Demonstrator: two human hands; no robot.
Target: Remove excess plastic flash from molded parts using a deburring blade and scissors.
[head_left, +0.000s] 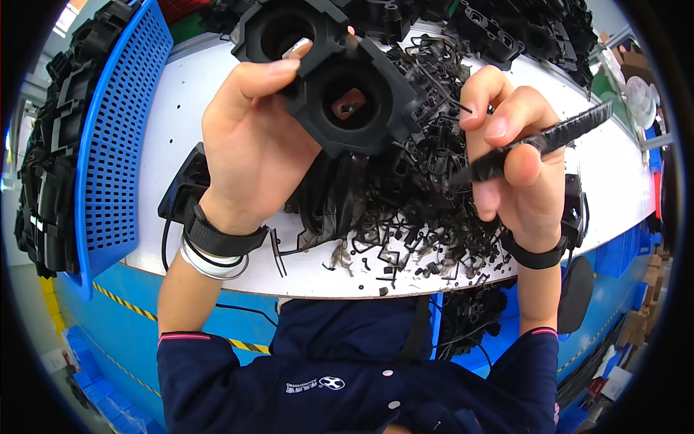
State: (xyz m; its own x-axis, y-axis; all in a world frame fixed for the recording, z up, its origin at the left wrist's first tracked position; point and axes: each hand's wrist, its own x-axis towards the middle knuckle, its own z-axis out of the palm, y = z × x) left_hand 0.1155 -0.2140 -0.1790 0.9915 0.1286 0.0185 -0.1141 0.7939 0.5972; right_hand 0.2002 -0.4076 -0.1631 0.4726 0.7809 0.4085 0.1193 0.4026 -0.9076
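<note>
My left hand (242, 141) is closed on a black moulded part (396, 101) with two wide round openings, held up over the table. The thumb presses near the upper opening, and a fingertip shows inside the lower one. To the right of the part, my right hand (533, 195) is closed round a slim tool with a black, tape-wrapped handle (578, 126). The tool's far end is blurred and dark against the scraps, so its tip cannot be made out. Beneath both hands lies a heap of thin black trimmings (434, 170).
A blue perforated basket (112, 152) stands at the left, with black parts (47, 188) stacked beyond it. More black moulded parts (491, 32) line the back of the white table (181, 94). At the right rear is a small fan (640, 98).
</note>
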